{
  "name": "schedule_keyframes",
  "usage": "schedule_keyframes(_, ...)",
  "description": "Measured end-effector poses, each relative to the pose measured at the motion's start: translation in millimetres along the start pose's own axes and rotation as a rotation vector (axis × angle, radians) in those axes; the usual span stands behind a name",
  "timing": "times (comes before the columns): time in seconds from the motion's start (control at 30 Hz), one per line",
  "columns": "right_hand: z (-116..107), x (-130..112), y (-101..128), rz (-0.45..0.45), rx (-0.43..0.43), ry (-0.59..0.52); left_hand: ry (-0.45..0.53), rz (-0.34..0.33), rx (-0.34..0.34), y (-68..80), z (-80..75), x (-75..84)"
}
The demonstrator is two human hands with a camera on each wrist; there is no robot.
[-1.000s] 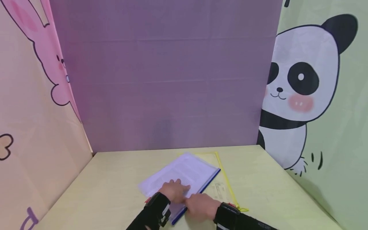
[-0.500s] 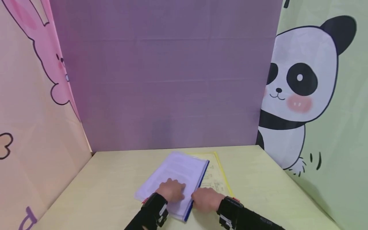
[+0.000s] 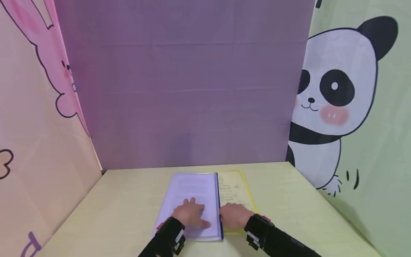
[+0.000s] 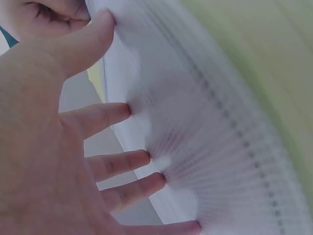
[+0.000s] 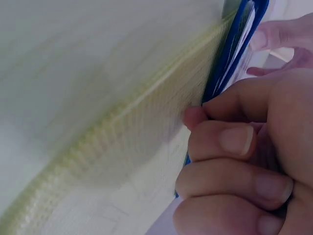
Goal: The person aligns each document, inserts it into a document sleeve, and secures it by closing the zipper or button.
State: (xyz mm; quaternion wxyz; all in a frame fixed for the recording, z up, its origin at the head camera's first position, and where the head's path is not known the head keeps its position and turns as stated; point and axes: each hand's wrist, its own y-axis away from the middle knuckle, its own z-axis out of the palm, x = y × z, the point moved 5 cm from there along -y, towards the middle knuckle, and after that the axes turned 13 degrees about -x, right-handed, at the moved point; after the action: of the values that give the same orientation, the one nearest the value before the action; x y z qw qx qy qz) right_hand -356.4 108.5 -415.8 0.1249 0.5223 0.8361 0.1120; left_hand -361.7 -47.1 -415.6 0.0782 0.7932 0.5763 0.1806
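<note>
A clear report cover with white printed sheets and a blue spine bar lies mid-table, its spine running nearly straight away from me on the right. My left hand rests on it with fingers spread; in the left wrist view the straight fingertips touch the sheet. At the spine, my right hand pinches the blue bar between thumb and index finger, the other fingers curled in, as the right wrist view shows. Partly under the cover is a yellow-edged document pouch with printed paper inside.
The pale wooden table extends to both sides. Behind it hangs a purple backdrop. A panel with a panda stands at the right, and one with a pink rabbit at the left.
The report cover has turned anticlockwise from slanted to nearly upright, its far end swinging left and uncovering more of the yellow-edged pouch. My right hand has shifted rightward with the spine's near end.
</note>
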Motion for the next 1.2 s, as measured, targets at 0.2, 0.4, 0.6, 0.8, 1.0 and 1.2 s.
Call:
schedule_keyframes(0.2, 0, 6, -5, 0.007, 0.057, 0.06, 0.014, -0.028, -0.001, 2.2, 1.6, 2.3)
schedule_keyframes(0.4, 3, 7, -12, -0.024, 0.123, 0.143, 0.002, -0.078, -0.01, 2.6, 2.5, 1.3)
schedule_keyframes(0.6, 5, 7, -14, -0.014, 0.09, 0.121, 0.016, -0.1, -0.022, 2.9, 0.6, 0.7)
schedule_keyframes(0.8, 6, 5, -8, -0.02, 0.035, 0.085, 0.006, -0.108, -0.029, 1.5, 0.3, 0.8)
schedule_keyframes(1.0, 10, 1, 3, -0.098, 0.066, 0.114, -0.012, -0.104, -0.019, 3.9, -0.5, 2.6)
schedule_keyframes(1.2, 12, -2, 10, -0.133, 0.066, 0.138, -0.028, -0.107, -0.007, 3.9, -1.3, 3.8)
